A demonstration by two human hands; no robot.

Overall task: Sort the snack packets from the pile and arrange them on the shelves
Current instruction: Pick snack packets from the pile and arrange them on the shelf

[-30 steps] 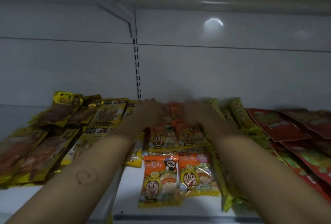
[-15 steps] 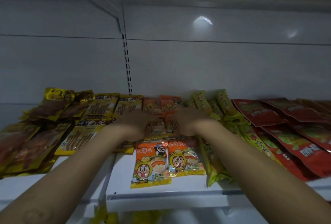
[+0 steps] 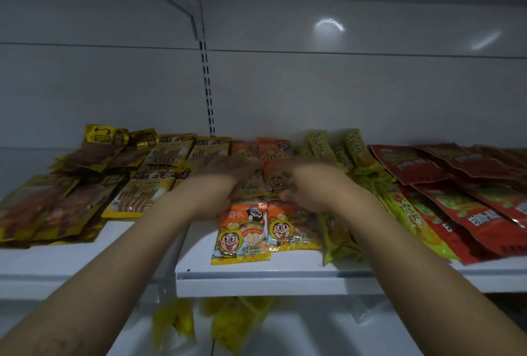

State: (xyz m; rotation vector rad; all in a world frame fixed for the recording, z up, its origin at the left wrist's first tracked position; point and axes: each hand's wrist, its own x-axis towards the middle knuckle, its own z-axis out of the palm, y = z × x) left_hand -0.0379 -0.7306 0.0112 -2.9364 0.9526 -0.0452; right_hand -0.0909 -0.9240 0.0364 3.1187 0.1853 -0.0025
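We see left hand (image 3: 219, 187) and right hand (image 3: 309, 189) over the orange packets (image 3: 241, 237) (blurred, so grip unreadable): orange-and-yellow cartoon-face bags lying flat on the white shelf (image 3: 256, 284), long axes front-to-back, tops toward the back wall, between yellow stick packs (image 3: 139, 193) and green-yellow packs (image 3: 405, 213).

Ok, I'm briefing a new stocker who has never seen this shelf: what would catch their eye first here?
First, two bare arms reaching in, with the left hand and right hand blurred close together over the orange cartoon-face packets at the middle of the white shelf. Next come the colour bands: brown-and-yellow packets on the left and red packets on the right.
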